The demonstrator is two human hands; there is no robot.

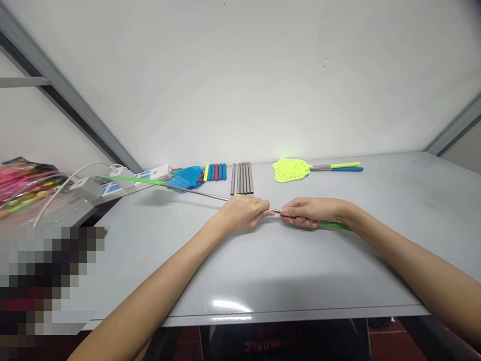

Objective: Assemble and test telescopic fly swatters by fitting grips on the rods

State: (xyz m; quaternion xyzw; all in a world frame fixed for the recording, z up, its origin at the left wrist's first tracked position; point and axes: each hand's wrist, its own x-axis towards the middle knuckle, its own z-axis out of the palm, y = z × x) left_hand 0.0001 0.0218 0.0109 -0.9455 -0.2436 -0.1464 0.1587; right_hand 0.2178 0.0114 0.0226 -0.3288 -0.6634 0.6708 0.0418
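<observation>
Stretched across the table is a green fly swatter with a long metal rod (199,193), held in both hands. Its green head (148,180) points left and is seen nearly edge-on. My left hand (246,210) is closed around the rod near its middle. Just to the right, my right hand (306,211) grips the swatter where the rod meets the green handle (335,225); part of the handle is hidden by the hand and forearm. A short bit of rod shows between the two hands.
Along the wall lie blue swatter heads (186,178), several coloured handles (216,172), several metal tubes (242,179), and yellow and blue swatters (293,170). A power strip (152,174) with plugs and white cables stands left, near bagged colourful items (30,185).
</observation>
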